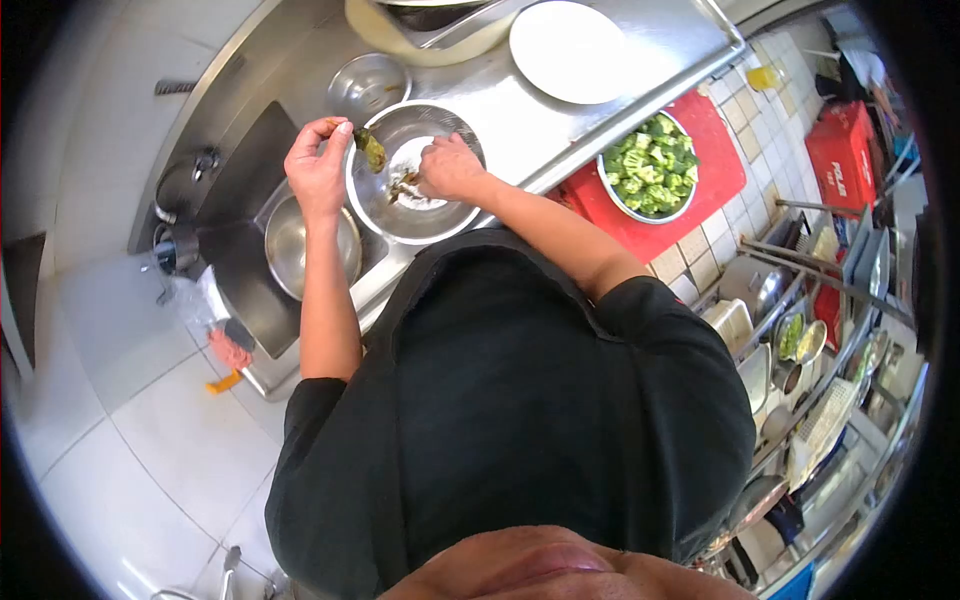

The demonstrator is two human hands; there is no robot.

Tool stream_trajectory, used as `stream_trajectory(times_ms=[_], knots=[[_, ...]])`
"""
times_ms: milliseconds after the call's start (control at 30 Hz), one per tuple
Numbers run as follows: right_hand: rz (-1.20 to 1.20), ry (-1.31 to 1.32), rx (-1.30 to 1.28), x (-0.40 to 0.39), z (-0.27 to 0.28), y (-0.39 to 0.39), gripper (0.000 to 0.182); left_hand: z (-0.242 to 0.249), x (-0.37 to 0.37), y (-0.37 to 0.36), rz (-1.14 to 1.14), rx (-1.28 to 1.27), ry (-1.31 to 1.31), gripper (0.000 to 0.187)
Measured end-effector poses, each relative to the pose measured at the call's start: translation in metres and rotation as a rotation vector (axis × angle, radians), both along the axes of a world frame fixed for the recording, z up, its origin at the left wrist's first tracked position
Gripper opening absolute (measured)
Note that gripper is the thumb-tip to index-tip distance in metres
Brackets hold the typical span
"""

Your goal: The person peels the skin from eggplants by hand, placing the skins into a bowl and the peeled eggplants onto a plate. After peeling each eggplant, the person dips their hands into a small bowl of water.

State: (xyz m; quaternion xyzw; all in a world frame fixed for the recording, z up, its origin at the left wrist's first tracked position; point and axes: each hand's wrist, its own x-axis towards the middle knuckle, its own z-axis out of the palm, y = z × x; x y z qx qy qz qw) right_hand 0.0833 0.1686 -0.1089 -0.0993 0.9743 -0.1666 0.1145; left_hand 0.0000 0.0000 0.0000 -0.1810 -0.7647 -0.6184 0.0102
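A single head-worn camera looks steeply down over the wearer's dark shirt (520, 400), very near and filling the middle, to the left hand (322, 165) and right hand (455, 168) above the steel desk (480, 90), farther out. Its wide, round view curves edges, reaching the sink (250, 250) at left and shelves (820, 400) at right.

2 solid greens show: broccoli (650, 168) and a darker piece (371, 150); the board (712, 150) is plain red.

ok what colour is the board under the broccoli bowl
The board is red, best seen in the head view.
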Motion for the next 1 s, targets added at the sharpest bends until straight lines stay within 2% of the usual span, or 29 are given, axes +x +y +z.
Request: stream_trajectory(times_ms=[33,67,100,167,300,400,467,567,633,700,800,933,1000], knots=[[-0.020,-0.008,0.008,-0.002,0.006,-0.003,0.034,0.004,-0.004,0.005,-0.037,-0.005,0.000,0.010],[-0.010,0.155,-0.072,-0.002,-0.004,-0.005,0.029,0.007,-0.007,0.009,-0.068,-0.013,0.004,0.009],[-0.025,0.245,-0.094,0.022,-0.005,0.042,0.028,-0.003,0.008,0.059,-0.105,0.065,-0.027,0.009],[-0.062,0.479,-0.256,0.029,-0.007,0.045,0.025,0.004,0.004,0.091,-0.166,0.087,-0.076,0.009],[-0.196,0.362,-0.393,0.039,0.018,0.081,0.018,0.004,0.005,0.178,-0.257,0.244,-0.144,0.010],[-0.275,0.397,-0.500,0.055,0.029,0.114,0.018,-0.002,0.002,0.243,-0.274,0.311,-0.194,0.010],[-0.379,0.387,-0.514,0.067,0.033,0.131,0.018,-0.009,0.000,0.280,-0.265,0.313,-0.187,0.011],[-0.570,0.221,-0.704,0.081,0.038,0.155,0.016,-0.021,0.006,0.319,-0.179,0.349,-0.250,0.010],[-0.605,0.158,-0.747,0.086,0.025,0.171,0.017,-0.052,0.004,0.333,-0.112,0.363,-0.343,0.009],[-0.657,0.098,-0.826,0.091,0.014,0.182,0.017,-0.106,-0.003,0.334,-0.056,0.362,-0.477,0.007],[-0.675,0.078,-0.841,0.096,0.003,0.199,0.018,-0.157,0.005,0.319,0.041,0.150,-0.570,0.008],[-0.741,0.035,-0.954,0.096,-0.005,0.213,0.019,-0.174,0.012,0.297,0.054,0.021,-0.614,0.018],[-0.784,0.035,-1.058,0.091,-0.017,0.219,0.020,-0.177,0.012,0.282,0.081,-0.124,-0.460,0.026]])
